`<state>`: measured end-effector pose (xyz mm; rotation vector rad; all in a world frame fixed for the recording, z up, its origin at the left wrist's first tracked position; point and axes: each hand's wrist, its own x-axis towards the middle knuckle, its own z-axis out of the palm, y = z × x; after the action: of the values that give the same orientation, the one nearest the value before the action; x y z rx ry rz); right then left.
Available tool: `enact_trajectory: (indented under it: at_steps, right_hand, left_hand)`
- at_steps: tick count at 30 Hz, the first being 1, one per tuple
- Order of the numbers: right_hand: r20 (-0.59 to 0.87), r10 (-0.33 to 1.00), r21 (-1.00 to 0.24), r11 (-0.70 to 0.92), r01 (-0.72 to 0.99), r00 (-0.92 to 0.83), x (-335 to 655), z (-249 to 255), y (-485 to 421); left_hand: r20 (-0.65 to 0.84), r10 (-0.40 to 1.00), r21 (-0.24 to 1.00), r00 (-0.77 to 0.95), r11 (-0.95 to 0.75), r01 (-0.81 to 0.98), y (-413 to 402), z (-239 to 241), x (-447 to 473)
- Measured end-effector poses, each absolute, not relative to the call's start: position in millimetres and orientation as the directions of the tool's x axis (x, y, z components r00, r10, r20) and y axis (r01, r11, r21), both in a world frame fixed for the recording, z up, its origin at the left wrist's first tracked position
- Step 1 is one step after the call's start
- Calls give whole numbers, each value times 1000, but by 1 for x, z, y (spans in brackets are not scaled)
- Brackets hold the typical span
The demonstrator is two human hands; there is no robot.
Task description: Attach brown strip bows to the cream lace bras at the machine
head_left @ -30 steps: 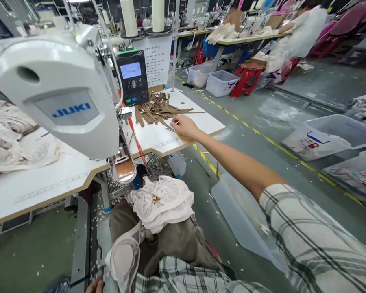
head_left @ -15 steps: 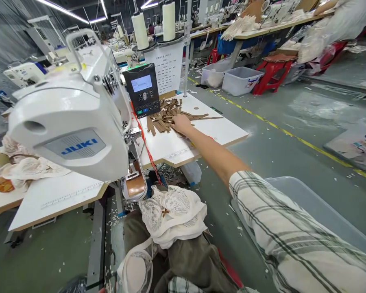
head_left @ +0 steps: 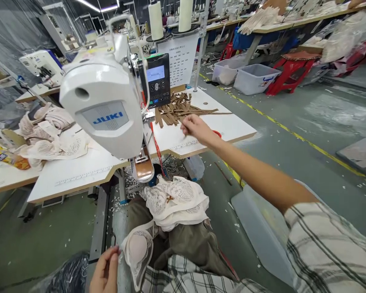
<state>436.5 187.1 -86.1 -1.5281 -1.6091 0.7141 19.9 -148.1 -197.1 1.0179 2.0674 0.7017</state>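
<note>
Above the front of the white sewing table is my right hand (head_left: pixel 197 128), its fingers curled together just in front of a pile of brown fabric straps (head_left: pixel 177 108). Whatever is in those fingers, if anything, is too small to make out. My left hand (head_left: pixel 105 270) is low in the picture, thumb and fingers pinched beside the edge of a cream bra cup (head_left: pixel 137 248); whether it grips the edge I cannot tell. A cream lace bra (head_left: pixel 178 199) with a small brown bow rests on my lap. The sewing machine (head_left: pixel 103 110) stands ahead of me.
A control panel (head_left: pixel 155 79) is beside the machine head. More cream bras (head_left: pixel 53 134) lie on the left table, near an orange-yellow packet (head_left: pixel 7 156). A translucent bin (head_left: pixel 259 232) sits by my right side. Beyond are a red stool (head_left: pixel 288 75) and plastic boxes (head_left: pixel 256 77).
My right hand has come off the brown strap pile, back toward me. My left hand has risen into view beside the bra cup. The camera view has shifted left.
</note>
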Motion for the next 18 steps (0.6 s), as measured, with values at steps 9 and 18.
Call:
enact_trajectory:
  at_steps: [9, 18]
  right_hand:
    - [-337, 734, -619, -645, -448, -590, 391, -132, -62]
    - [-374, 917, -751, -212, -625, 140, 424, -210, -77]
  left_hand:
    - [-171, 883, 951, 437, 32, 307, -88, -173, 190]
    - [-468, 668, 789, 579, 611, -67, -97, -183, 170]
